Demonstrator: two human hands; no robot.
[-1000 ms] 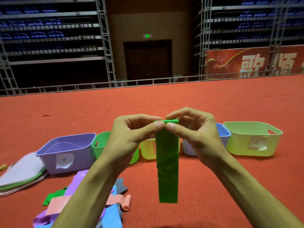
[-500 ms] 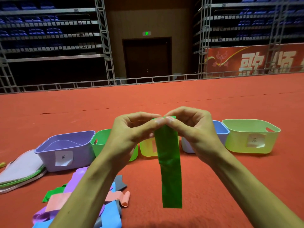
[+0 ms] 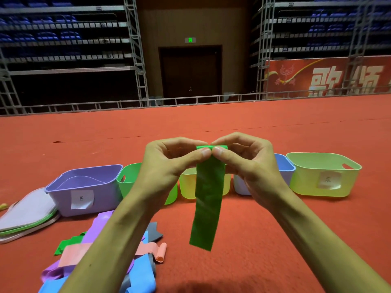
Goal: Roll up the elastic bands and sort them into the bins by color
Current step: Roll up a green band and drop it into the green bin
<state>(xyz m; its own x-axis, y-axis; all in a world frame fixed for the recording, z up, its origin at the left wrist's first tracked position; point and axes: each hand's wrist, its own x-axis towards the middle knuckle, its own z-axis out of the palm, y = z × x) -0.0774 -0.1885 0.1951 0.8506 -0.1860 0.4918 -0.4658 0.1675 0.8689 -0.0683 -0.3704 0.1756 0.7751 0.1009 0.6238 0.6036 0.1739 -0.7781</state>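
Rolling step, barely started imo. Left hand (image 3: 167, 166) and right hand (image 3: 249, 168) each pinch the top edge of the green band (image 3: 208, 199) between thumb and curled fingers, thumbs touching, with just a small roll formed. The rest hangs loose above the floor (image 3: 275, 240), in front of the bins (image 3: 323, 166). Next move probably means winding evenly down the strip, then dropping it in the green bin (image 3: 127, 182) behind the left wrist. More loose bands (image 3: 141, 278) lie by the left forearm.
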